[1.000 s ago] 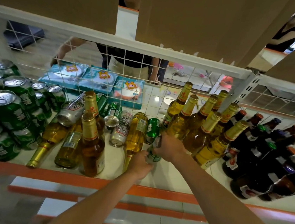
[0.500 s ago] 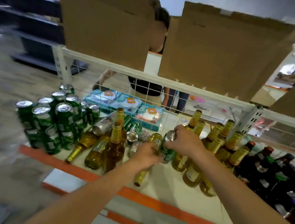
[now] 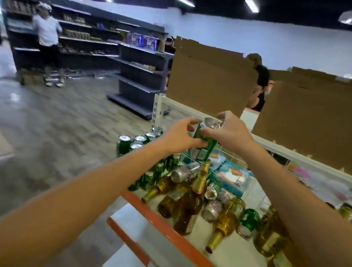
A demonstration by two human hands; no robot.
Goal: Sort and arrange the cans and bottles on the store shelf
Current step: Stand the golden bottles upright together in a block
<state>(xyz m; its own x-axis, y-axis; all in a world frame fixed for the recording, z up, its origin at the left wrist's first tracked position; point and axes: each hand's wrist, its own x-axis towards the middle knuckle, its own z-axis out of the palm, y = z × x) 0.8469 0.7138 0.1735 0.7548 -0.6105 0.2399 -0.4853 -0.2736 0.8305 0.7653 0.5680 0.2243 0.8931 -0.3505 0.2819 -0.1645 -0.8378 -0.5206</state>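
left hand [image 3: 179, 137]: fingers curled round the lower side of a green can [image 3: 210, 143]. right hand [image 3: 230, 131]: fingers bent over the silver lid rim and upper side of the same can. both hands grip the one can; neither is free. the can is in the air, well above the shelf [image 3: 161, 218], tilted with its lid toward the viewer. judgement: the two-hand hold looks like turning it to face the label before placing; a pass from one hand to the other is equally possible.

below the hands: standing green cans [image 3: 135, 145] at the left end of the shelf, lids up, packed close. likely destination, since the held can matches them in colour.

middle of the shelf unsorted. one amber bottle [image 3: 191, 203] stands upright, gold foil on its neck. beside it, gold-capped bottles [image 3: 228, 218] lie on their sides, necks toward the orange front edge. a silver can [image 3: 185, 171] lies on its side just behind the upright bottle; a second green can [image 3: 249, 220] lies among the bottles. round things lying near the edge may roll.

behind: blue packets [image 3: 231, 176] past the back of the shelf, cardboard sheets [image 3: 209, 80] above. far left, a person in a white top [image 3: 47, 31] at dark shelving.
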